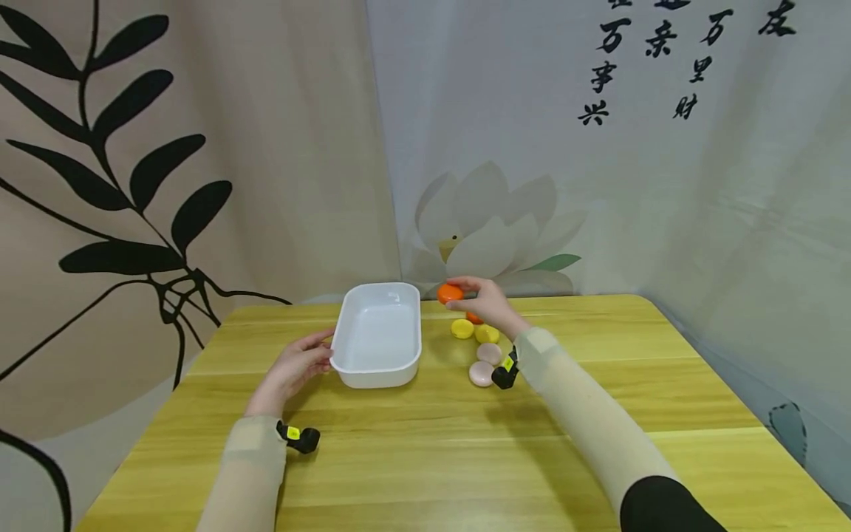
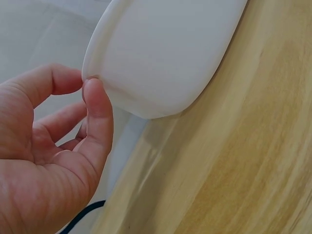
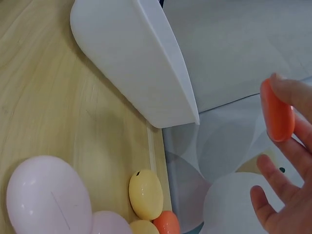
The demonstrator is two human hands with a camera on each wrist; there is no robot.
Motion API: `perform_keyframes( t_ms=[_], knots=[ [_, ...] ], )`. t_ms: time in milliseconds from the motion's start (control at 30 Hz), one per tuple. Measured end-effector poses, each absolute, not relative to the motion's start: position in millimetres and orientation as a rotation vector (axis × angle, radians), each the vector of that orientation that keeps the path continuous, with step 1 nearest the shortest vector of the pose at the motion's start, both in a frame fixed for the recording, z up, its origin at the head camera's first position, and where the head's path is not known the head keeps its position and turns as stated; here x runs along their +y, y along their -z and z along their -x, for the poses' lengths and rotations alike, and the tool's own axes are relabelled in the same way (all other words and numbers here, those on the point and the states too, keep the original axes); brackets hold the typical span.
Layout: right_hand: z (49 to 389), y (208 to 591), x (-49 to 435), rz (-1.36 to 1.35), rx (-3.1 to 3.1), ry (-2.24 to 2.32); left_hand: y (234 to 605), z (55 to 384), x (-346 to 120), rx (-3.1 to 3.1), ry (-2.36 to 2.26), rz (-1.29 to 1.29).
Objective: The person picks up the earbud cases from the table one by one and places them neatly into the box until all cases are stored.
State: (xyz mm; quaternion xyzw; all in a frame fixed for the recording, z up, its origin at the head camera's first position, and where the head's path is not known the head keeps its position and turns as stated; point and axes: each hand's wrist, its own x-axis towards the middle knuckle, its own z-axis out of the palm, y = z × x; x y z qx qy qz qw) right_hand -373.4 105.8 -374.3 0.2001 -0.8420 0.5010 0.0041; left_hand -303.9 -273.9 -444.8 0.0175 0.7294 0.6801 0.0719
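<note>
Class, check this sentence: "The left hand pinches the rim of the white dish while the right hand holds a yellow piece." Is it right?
Not quite: the right hand holds an orange piece, as the right wrist view shows. The left hand does pinch the white dish by its rim.

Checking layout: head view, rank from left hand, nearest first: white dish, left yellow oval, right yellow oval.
1. White dish: pinched by the left hand.
2. Left yellow oval: right of the dish.
3. Right yellow oval: farther right.

The right hand [image 1: 488,302] pinches an orange piece [image 1: 448,294].
</note>
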Motion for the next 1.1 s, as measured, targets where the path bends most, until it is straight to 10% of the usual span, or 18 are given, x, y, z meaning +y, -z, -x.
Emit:
perform_keyframes(
  t_ms=[1100],
  knots=[
    [378.7, 379.7, 72.2, -0.739, -2.721, -1.507, 444.8, 303.8, -275.4, 2.196, -2.027, -0.031]
  ],
)
